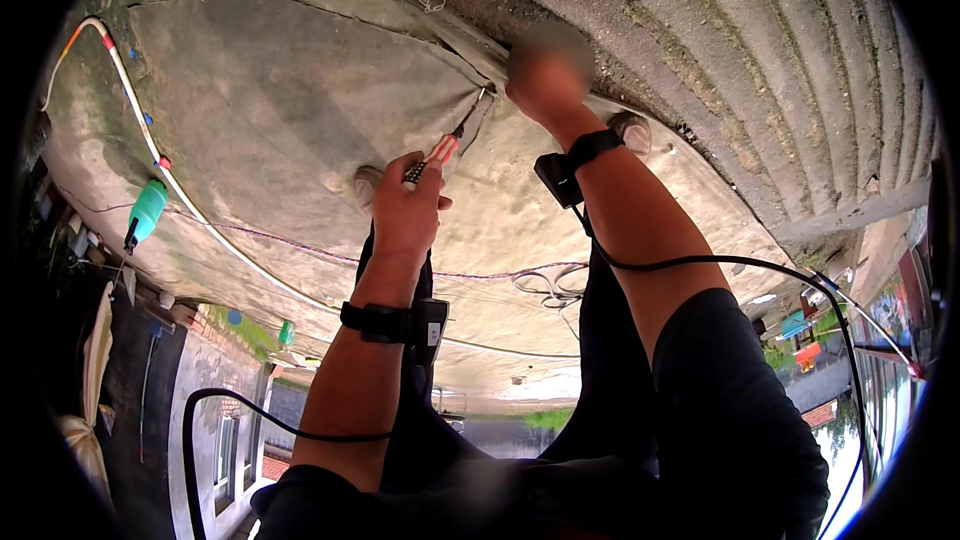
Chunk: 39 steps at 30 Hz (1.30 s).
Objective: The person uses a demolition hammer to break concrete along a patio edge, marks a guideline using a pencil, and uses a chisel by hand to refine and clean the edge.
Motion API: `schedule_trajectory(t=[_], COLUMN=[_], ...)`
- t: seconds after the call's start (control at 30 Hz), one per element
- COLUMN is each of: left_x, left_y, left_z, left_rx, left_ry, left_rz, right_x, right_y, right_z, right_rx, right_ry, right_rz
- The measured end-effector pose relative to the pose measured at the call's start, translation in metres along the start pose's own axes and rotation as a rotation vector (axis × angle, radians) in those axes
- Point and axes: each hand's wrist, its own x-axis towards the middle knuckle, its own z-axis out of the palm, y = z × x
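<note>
My left hand [408,208] is closed round a screwdriver-like tool [441,149] with a red and pale striped handle. Its thin shaft points away from me, and the tip meets a pulled-up crease by the far edge of a tan canvas-like sheet [300,90]. Just right of that tip, my right hand [550,75] looks like a fist at the sheet's edge. Blur covers much of it, so what its fingers hold is hidden. Both wrists wear black straps with small boxes.
Ribbed grey ground [760,70] lies beyond the sheet. My shoes [632,132] stand on the sheet close to both hands. At left are a long pale pole [205,220] and a green bottle [148,212]. A thin purple cord [290,238] and a black cable [720,260] cross the view.
</note>
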Motion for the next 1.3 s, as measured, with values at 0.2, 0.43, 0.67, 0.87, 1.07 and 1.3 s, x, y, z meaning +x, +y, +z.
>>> schedule_trajectory(t=[0.2,0.43,0.67,0.87,1.07,1.3], left_x=[-0.002,-0.001,-0.001,0.002,-0.003,0.015], left_y=[0.009,0.012,0.013,0.016,0.031,0.004], left_z=[0.002,0.002,-0.002,-0.005,0.001,0.028], left_rx=[-0.004,-0.027,-0.032,-0.097,-0.259,-0.067], left_ry=[-0.004,-0.007,0.017,-0.041,-0.243,-0.136], left_rz=[-0.041,-0.065,-0.086,-0.150,-0.343,-0.154], right_x=[-0.003,0.000,-0.003,0.000,0.002,0.008], right_y=[-0.002,0.003,-0.010,-0.010,-0.008,0.005], right_z=[-0.007,0.016,0.001,-0.019,-0.009,0.016], right_rx=[-0.002,-0.010,-0.009,0.041,0.041,0.231], right_ry=[-0.098,0.109,-0.023,-0.216,-0.189,-0.108], right_rz=[0.005,0.032,0.043,0.069,0.003,0.038])
